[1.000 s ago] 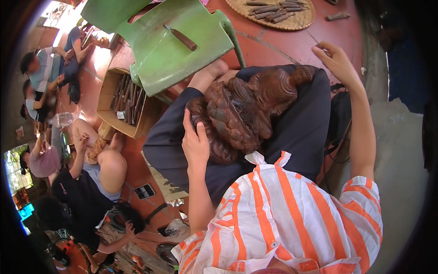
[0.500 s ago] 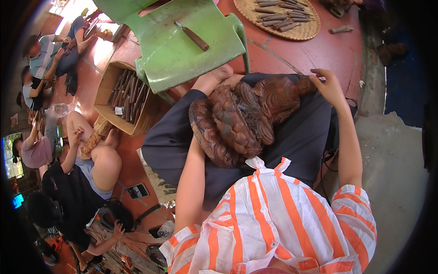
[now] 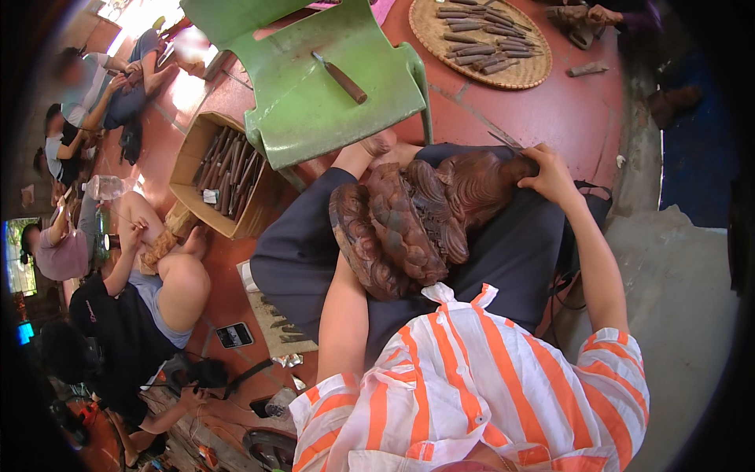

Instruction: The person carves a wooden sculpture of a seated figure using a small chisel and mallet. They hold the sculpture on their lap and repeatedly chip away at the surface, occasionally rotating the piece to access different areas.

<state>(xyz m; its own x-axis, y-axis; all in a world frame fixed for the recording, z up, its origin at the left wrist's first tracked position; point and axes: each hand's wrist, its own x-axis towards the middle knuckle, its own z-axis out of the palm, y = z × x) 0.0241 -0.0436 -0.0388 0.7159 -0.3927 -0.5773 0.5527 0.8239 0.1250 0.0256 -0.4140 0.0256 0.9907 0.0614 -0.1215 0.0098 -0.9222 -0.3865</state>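
1. The carved wooden Buddha statue (image 3: 444, 212) lies on its side across the lap of the dark trousers (image 3: 511, 244), its lotus base (image 3: 399, 224) toward the person's left, its head toward the right.
2. The right hand (image 3: 550, 175) curls around the statue's head, thumb and fingers apart on either side of it.
3. The left hand is hidden under the base, beyond the left forearm (image 3: 344, 326); I cannot tell how its fingers stand.
4. The dense-looking wood is probably heavy and rigid, with smooth, slightly slippery curves; thin carved edges could chip.
5. The broad base seems the best hold, with the head suited to steadying only.
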